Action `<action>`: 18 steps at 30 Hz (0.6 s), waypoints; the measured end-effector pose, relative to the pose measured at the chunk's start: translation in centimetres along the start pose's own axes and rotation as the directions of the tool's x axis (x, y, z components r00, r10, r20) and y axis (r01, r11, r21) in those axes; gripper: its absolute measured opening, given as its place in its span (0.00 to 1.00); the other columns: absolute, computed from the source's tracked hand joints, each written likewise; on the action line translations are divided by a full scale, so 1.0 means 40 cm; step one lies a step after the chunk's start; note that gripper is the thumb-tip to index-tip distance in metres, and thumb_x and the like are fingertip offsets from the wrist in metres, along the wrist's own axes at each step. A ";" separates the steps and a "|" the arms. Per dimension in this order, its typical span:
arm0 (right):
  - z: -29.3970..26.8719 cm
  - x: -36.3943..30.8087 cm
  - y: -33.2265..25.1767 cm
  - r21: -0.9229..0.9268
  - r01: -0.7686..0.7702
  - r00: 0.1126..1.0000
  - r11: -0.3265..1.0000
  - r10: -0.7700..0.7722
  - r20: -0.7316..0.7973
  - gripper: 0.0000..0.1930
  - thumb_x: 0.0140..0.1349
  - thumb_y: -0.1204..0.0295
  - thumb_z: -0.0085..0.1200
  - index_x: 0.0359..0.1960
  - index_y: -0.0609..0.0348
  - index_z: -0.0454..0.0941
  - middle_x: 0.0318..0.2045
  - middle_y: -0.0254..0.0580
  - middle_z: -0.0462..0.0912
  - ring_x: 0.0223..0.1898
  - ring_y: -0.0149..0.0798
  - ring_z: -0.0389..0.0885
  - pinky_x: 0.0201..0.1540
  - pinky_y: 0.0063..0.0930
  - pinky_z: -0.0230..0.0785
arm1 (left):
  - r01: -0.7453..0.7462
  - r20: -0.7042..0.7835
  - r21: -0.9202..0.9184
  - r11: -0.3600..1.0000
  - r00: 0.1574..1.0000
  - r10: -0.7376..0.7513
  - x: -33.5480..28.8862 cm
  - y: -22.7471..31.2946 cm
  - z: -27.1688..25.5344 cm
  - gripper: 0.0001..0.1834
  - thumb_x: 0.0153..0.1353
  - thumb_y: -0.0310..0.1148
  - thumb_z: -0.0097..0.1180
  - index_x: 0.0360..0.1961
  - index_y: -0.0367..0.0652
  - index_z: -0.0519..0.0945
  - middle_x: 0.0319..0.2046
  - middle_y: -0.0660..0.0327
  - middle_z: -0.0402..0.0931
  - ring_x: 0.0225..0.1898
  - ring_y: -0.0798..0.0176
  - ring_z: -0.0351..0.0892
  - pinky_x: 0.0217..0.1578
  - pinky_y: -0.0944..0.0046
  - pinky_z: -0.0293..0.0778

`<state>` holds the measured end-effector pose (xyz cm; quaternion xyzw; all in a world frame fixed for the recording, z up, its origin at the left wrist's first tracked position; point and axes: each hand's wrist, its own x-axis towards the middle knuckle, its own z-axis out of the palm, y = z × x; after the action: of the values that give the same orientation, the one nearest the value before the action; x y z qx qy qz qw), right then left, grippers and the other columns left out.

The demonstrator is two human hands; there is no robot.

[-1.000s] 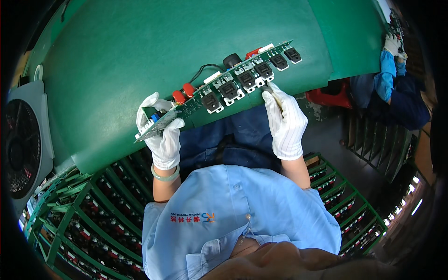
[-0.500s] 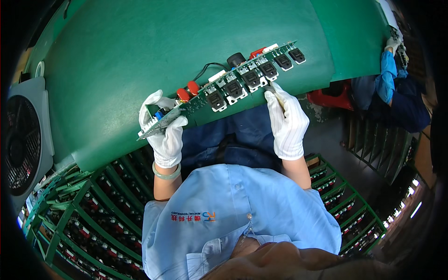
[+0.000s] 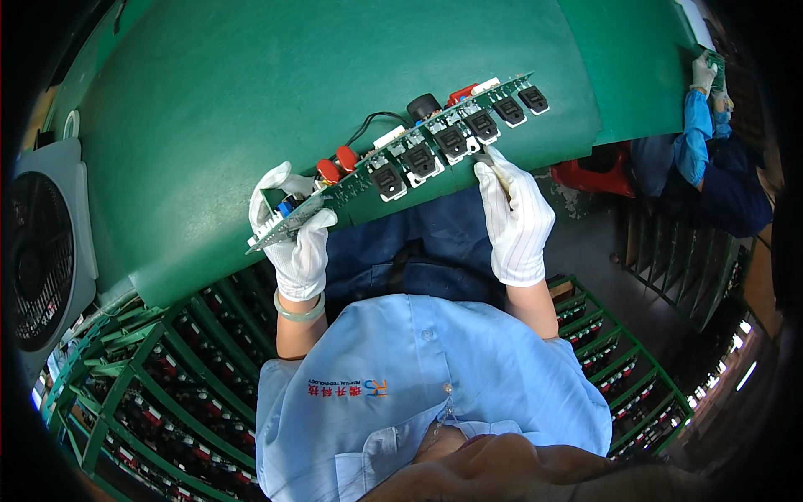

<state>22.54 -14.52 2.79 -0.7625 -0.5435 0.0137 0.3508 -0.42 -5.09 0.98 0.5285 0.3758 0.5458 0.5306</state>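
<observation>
A long green circuit board (image 3: 360,181) stands tilted on edge above the green tabletop. Along its near face runs a row of black square components with white bases, while red discs, a black cylinder and a black wire show on its far side. My left hand (image 3: 296,251), in a white glove, is closed around the board's left end, by a blue part and white connectors. My right hand (image 3: 516,219), gloved too, is closed in a pinch under the board's right half, its fingertips close to a black component. Whatever thin thing it pinches is mostly hidden.
A grey fan (image 3: 50,243) stands at the left. Green racks (image 3: 150,368) filled with boards flank me on both sides. A red stool (image 3: 592,174) is at the right, beside a co-worker in blue sleeves (image 3: 693,134) handling a board at the far right.
My hands and the board have hardly moved. At the far right, the co-worker's hands and the board there have shifted, and the board's green face now shows.
</observation>
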 end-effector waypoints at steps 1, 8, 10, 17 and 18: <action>0.000 -0.001 0.001 0.004 0.005 1.000 1.000 -0.005 0.001 0.08 0.59 0.76 0.61 0.40 0.62 0.81 0.36 0.42 0.86 0.31 0.40 0.84 0.34 0.27 0.75 | 0.001 0.004 -0.001 1.000 1.000 -0.001 0.000 0.000 -0.001 0.35 0.51 0.26 0.69 0.59 0.38 0.66 0.40 0.58 0.73 0.35 0.69 0.73 0.38 0.69 0.70; 0.003 0.002 -0.004 0.012 -0.009 1.000 1.000 0.009 -0.012 0.08 0.58 0.76 0.62 0.40 0.61 0.81 0.36 0.42 0.86 0.30 0.40 0.84 0.32 0.27 0.75 | -0.004 0.000 0.002 1.000 1.000 0.004 -0.001 -0.002 -0.002 0.35 0.50 0.24 0.68 0.59 0.39 0.66 0.41 0.59 0.73 0.37 0.68 0.72 0.41 0.68 0.69; 0.001 0.005 -0.004 0.003 -0.016 1.000 1.000 0.016 -0.008 0.08 0.58 0.75 0.62 0.39 0.61 0.81 0.36 0.42 0.86 0.30 0.40 0.83 0.32 0.27 0.75 | -0.003 0.001 0.004 1.000 1.000 0.003 -0.001 -0.002 -0.003 0.35 0.50 0.24 0.69 0.59 0.39 0.66 0.41 0.59 0.73 0.37 0.68 0.72 0.41 0.68 0.69; 0.001 0.001 -0.003 -0.002 0.001 1.000 1.000 -0.001 0.001 0.08 0.59 0.75 0.62 0.40 0.61 0.81 0.36 0.43 0.86 0.30 0.40 0.84 0.33 0.27 0.75 | -0.005 0.001 0.030 1.000 1.000 0.005 0.002 0.001 -0.005 0.36 0.49 0.27 0.71 0.59 0.39 0.66 0.40 0.59 0.73 0.37 0.68 0.72 0.41 0.68 0.69; 0.001 0.001 -0.002 0.003 -0.002 1.000 1.000 0.002 -0.005 0.08 0.59 0.75 0.62 0.40 0.61 0.81 0.36 0.43 0.86 0.30 0.40 0.84 0.33 0.27 0.75 | 0.000 0.000 0.026 1.000 1.000 0.000 0.002 0.001 -0.004 0.36 0.49 0.27 0.71 0.59 0.39 0.66 0.40 0.59 0.73 0.37 0.68 0.72 0.41 0.68 0.69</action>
<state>22.48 -14.43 2.82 -0.7625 -0.5418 0.0129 0.3533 -0.58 -5.01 0.99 0.5354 0.3830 0.5410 0.5235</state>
